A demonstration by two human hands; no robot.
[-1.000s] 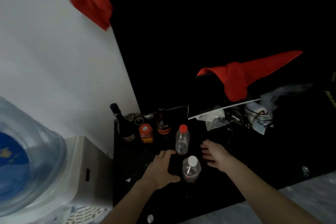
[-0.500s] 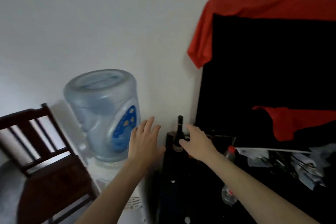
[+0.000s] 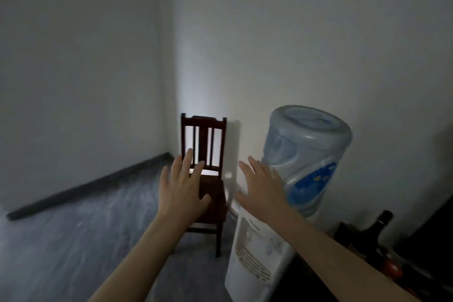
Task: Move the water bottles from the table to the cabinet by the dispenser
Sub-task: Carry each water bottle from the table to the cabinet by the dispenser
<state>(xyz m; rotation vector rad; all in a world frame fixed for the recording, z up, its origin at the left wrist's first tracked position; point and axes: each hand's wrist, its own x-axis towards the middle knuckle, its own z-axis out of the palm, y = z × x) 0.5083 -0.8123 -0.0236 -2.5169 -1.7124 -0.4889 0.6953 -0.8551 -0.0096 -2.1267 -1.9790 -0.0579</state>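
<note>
one head-worn wide-angle view looks forward and down into a room corner. the chair (image 3: pixel 204 179) stands ahead, the water dispenser (image 3: pixel 259 260) close at right.

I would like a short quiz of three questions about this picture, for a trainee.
1. True or false: the left hand holds a water bottle.
2. What stands nearer the wall corner: A) the wooden chair, B) the water dispenser?
3. Fill in: the big blue water jug sits on top of the ____.

Key: 1 false, both it and the right hand are open and empty. 2 A. 3 water dispenser.
</note>
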